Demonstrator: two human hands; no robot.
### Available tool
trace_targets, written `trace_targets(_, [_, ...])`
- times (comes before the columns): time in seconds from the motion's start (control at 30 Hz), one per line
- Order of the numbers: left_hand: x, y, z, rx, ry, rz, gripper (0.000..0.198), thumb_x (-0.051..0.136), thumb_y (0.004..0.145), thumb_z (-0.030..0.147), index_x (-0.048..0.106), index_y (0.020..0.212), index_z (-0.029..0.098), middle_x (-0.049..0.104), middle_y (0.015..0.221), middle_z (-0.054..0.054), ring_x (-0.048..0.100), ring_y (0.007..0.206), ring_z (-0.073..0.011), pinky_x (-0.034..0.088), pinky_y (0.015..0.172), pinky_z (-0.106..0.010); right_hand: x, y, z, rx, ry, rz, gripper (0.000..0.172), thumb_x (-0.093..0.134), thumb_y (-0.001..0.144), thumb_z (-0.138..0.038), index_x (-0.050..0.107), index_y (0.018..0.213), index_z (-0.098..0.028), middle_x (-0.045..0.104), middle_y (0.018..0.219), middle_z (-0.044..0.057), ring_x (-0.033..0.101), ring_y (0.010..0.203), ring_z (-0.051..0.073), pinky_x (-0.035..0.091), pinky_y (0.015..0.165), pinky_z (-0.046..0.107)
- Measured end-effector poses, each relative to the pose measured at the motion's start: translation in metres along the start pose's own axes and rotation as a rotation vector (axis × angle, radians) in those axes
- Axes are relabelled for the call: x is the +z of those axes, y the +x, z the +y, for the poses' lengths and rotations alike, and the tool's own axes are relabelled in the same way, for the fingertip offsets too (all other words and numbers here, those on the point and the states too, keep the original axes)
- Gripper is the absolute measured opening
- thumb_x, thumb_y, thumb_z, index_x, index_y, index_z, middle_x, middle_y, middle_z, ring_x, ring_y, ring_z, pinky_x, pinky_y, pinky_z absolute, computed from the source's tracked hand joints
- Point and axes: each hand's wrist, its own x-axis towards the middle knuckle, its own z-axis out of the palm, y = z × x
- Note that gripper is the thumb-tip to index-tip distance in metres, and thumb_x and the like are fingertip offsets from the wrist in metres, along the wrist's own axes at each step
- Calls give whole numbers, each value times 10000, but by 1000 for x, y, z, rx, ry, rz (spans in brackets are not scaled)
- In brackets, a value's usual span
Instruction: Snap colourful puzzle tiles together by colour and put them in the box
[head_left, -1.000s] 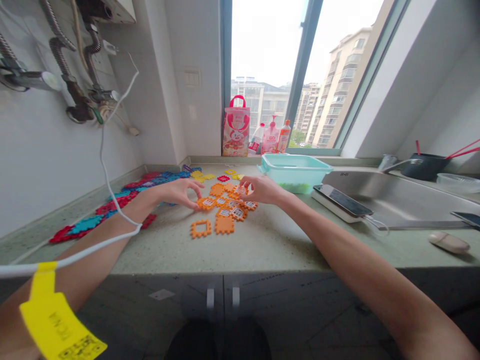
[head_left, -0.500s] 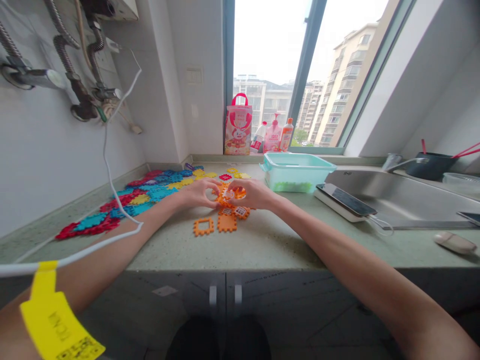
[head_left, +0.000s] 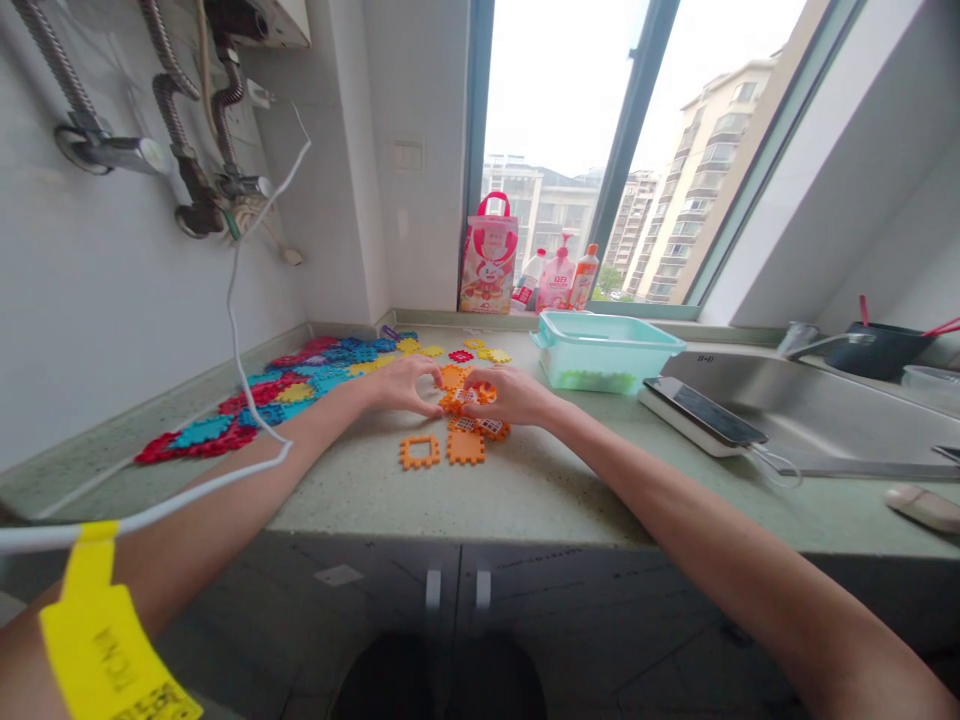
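Orange interlocking plastic tiles (head_left: 456,377) are clustered between my two hands on the countertop. My left hand (head_left: 401,388) curves in from the left, thumb and fingertips pressed to the left edge of the cluster. From the other side, my right hand (head_left: 514,396) grips the orange pieces with bent fingers and thumb; a rounded orange part shows inside its curl. Just in front lie a solid orange square tile (head_left: 466,447) and, left of it, an orange square frame (head_left: 419,452). The exact joint between the held pieces is partly hidden by the fingers.
Red, blue and yellow tiles (head_left: 292,392) spread along the left wall. A mint plastic tub (head_left: 609,352) stands back right, beside a phone on a white block (head_left: 701,415) and the sink (head_left: 817,420). A white cable (head_left: 238,330) hangs across my left forearm.
The camera view has shifted slightly, so the scene sits a little further right. Both hands stay at the orange tiles, with small finger movements; the tiles in front lie as before.
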Motion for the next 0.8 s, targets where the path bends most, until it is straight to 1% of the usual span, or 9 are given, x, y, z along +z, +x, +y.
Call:
trace_targets(0.1, [2, 1, -2, 6, -4, 4, 534, 762, 716, 703, 682, 999, 257, 722, 1170, -35, 653, 1114, -271, 459, 1024, -337, 2, 1, 0, 13, -3, -10, 339, 772, 879, -509, 718, 1077, -239, 773, 997, 41, 677, 904, 192, 440, 801, 278])
trace_targets(0.17, [4, 1, -3, 12, -14, 4, 529, 758, 716, 702, 683, 998, 260, 724, 1164, -29, 656, 1106, -265, 458, 1018, -330, 4, 1, -1, 26, -6, -15, 335, 778, 870, -496, 707, 1076, -242, 767, 984, 35, 672, 896, 190, 431, 784, 274])
trace_targets(0.27, [5, 1, -3, 24, -46, 4, 503, 756, 728, 684, 688, 986, 258, 722, 1209, -31, 655, 1139, -266, 458, 1026, -329, 8, 3, -1, 43, -24, -21, 328, 781, 852, -447, 690, 1098, -249, 758, 968, 26, 663, 878, 190, 417, 754, 270])
trace_targets(0.4, [6, 0, -2, 43, -97, 8, 464, 748, 752, 675, 687, 949, 260, 714, 1263, -23, 641, 1195, -264, 451, 1063, -335, 12, 4, 2, 49, -35, -11, 334, 777, 831, -420, 675, 1104, -257, 754, 990, 26, 659, 881, 194, 415, 756, 275])
trace_targets(0.53, [6, -3, -4, 17, -101, 8, 524, 753, 736, 708, 694, 1003, 260, 719, 1255, -31, 650, 1180, -268, 451, 1072, -346, 10, 3, -1, 61, -53, 7, 335, 766, 817, -410, 673, 1105, -267, 755, 997, 32, 668, 896, 211, 428, 770, 290])
trace_targets(0.6, [6, -5, -5, -9, -95, 8, 556, 758, 727, 725, 698, 1029, 262, 710, 1284, -41, 643, 1199, -276, 448, 1080, -350, 3, 2, -3, 56, -78, 39, 352, 762, 815, -413, 677, 1124, -268, 759, 1008, 43, 673, 914, 227, 442, 789, 305])
trace_targets(0.67, [5, -7, -5, -33, -90, 6, 579, 758, 726, 732, 702, 1065, 266, 700, 1315, -47, 636, 1219, -281, 440, 1093, -356, -9, 0, -3, 37, -136, 109, 370, 757, 818, -415, 684, 1146, -261, 760, 1005, 60, 674, 947, 250, 458, 824, 329])
trace_targets(0.73, [4, -10, -4, -48, -86, -2, 598, 749, 732, 738, 705, 1100, 269, 698, 1321, -51, 632, 1227, -286, 438, 1096, -361, -27, -4, 3, 33, -219, 220, 373, 742, 831, -421, 692, 1159, -251, 758, 1005, 76, 671, 985, 274, 463, 895, 367])
trace_targets(0.8, [3, -11, -2, -47, -81, -11, 610, 733, 748, 742, 705, 1129, 266, 698, 1321, -56, 629, 1233, -289, 436, 1100, -364, -49, -9, 14, 65, -296, 355, 374, 715, 852, -433, 693, 1174, -245, 758, 1048, 88, 666, 1030, 293, 446, 984, 410])
